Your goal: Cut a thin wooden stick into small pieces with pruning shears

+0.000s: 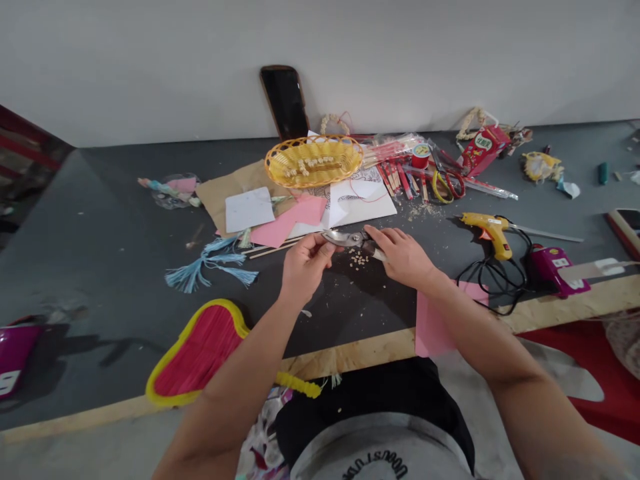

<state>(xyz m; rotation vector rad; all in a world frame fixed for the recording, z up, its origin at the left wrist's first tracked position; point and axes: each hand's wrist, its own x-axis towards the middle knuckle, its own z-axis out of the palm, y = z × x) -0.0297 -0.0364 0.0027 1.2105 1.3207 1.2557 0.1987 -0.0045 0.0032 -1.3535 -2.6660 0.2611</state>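
My right hand (406, 257) is closed around the handles of a pair of pruning shears (356, 240), whose curved metal blades point left. My left hand (306, 265) pinches at the blade end, thumb against fingers. What lies in that pinch is too small to make out. Below the shears, small pale cut bits (359, 260) are scattered on the dark tabletop (340, 313). Thin wooden sticks (270, 249) lie just beyond my left hand. Pink paper (293, 220) and a white sheet (365, 200) lie farther back.
A yellow basket (280, 175) holds pale bead-like pieces. Scissors (447, 187) lie right of it, and a yellow glue gun (493, 233) with a black cord is nearer. Blue tassels (213, 263) and a red, yellow-edged heart-shaped piece (200, 353) are left. A phone (286, 100) leans on the wall.
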